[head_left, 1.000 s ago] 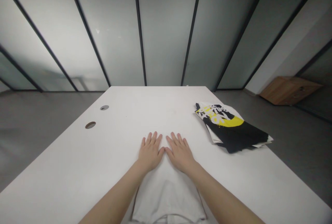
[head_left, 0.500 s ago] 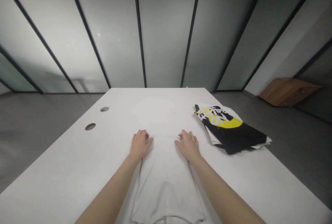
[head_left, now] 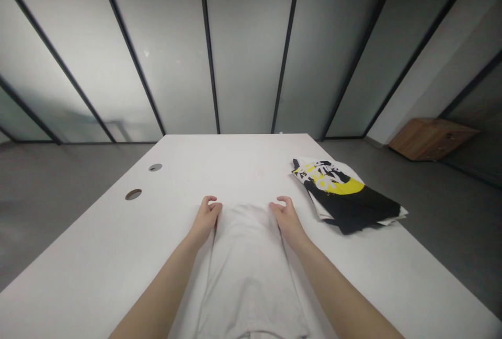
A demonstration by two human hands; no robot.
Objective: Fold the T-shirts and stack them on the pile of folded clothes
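A white garment (head_left: 249,255), probably a T-shirt, lies folded into a long strip in front of me, with a curved neckline at the near end. At its far left corner my left hand (head_left: 206,218) is closed on the cloth, thumb against the edge and index finger curled clear of it. My right hand (head_left: 286,218) grips the far right corner in the same way. Between the two hands the fabric is slightly wrinkled. The other fingers of both hands are mostly hidden.
A pile of folded printed clothing (head_left: 349,192), black, yellow and white, lies to the right on the white table (head_left: 98,255). Two round holes pierce the tabletop at the left. Beyond stand frosted glass panels (head_left: 247,51) and a wooden cabinet (head_left: 431,137).
My hands have turned and moved slightly outward at the garment's far corners, with index fingers lifted off the cloth. The far end of the fabric has become more wrinkled.
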